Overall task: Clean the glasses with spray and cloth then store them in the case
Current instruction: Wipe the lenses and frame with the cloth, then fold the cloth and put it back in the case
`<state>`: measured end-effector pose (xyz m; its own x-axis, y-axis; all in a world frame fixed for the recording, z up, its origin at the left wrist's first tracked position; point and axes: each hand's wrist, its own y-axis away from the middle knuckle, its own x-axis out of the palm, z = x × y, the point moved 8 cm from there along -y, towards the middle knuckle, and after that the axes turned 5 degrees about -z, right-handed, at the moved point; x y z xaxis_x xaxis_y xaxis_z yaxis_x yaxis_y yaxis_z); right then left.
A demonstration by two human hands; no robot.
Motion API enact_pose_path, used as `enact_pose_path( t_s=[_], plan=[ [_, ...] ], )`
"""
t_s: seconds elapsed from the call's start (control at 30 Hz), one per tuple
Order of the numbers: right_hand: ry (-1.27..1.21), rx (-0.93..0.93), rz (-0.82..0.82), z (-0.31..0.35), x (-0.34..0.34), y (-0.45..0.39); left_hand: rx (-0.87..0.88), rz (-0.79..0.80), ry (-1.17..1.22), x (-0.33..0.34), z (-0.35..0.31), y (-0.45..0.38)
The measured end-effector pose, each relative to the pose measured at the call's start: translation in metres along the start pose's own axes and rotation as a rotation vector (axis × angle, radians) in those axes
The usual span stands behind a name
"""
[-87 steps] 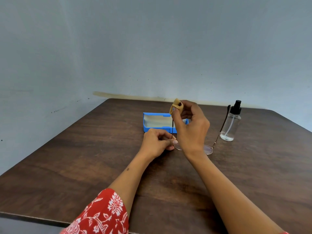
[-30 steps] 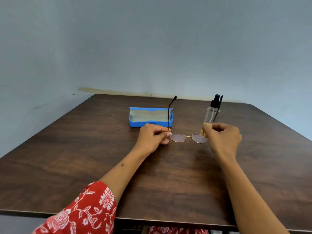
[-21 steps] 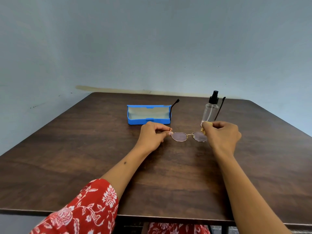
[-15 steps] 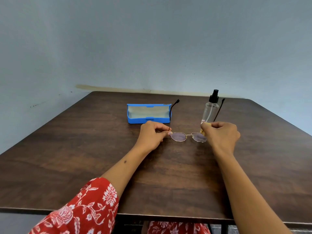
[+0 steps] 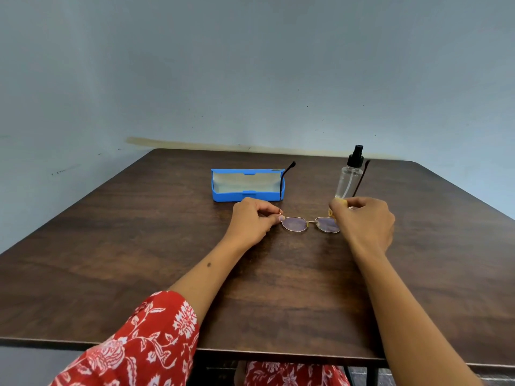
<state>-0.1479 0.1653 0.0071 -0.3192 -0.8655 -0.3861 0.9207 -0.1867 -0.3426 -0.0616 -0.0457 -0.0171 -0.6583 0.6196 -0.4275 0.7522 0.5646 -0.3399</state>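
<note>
Head view, one person, two hands over a dark wood worktop (image 5: 139,246). Count: one pair of glasses (image 5: 309,224), one case (image 5: 248,196), one spray bottle (image 5: 348,176), one cloth (image 5: 335,207).

Glasses sit mid-worktop between the hands, lenses facing the camera, both temples unfolded and pointing to the far side. Left hand (image 5: 252,222), fingers curled, pinches the frame at its left hinge. Right hand (image 5: 365,222), fingers curled, holds the yellow cloth bunched against the right lens edge; only a small part of the cloth shows, and whether the hand also grips the frame itself cannot be told.

Case: blue, lid open, pale lining visible, far of the left hand, apart from it. Left temple tip shows in front of the case's right end.

Bottle: clear, black pump top, upright, far of the right hand.

Red floral sleeve (image 5: 145,341) on left arm, near edge.
</note>
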Motion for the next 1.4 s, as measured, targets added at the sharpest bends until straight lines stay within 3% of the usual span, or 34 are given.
enact_pose_path(
  t_s=[0.23,0.37,0.5,0.6,0.67,0.87,1.07,1.23,1.4],
  plan=[
    [-0.062,-0.106,-0.266,0.019,-0.029,0.013,-0.022,0.023,0.030,-0.001,-0.003,0.004],
    [-0.370,-0.421,-0.344,0.041,-0.041,0.024,-0.050,0.055,0.045,-0.011,-0.002,0.008],
    [-0.530,-0.650,-0.267,0.064,-0.037,0.050,-0.125,-0.069,0.214,-0.043,0.002,0.008],
    [-0.517,-0.849,-0.097,0.091,-0.019,0.083,-0.170,-0.146,0.405,-0.062,0.003,0.008],
    [-0.506,-0.880,0.063,0.105,0.003,0.101,-0.214,-0.152,0.520,-0.070,0.004,0.006],
    [-0.645,-0.393,0.567,0.108,0.083,0.121,-0.318,-0.023,0.763,-0.085,0.012,-0.001],
    [-0.871,0.184,0.754,0.089,0.137,0.123,-0.370,0.062,0.843,-0.085,0.039,0.008],
    [-1.050,0.415,0.873,0.081,0.143,0.123,-0.374,0.017,0.782,-0.081,0.044,0.006],
    [-1.027,0.352,0.952,0.082,0.144,0.128,-0.350,-0.072,0.757,-0.085,0.048,0.004]
  ],
)
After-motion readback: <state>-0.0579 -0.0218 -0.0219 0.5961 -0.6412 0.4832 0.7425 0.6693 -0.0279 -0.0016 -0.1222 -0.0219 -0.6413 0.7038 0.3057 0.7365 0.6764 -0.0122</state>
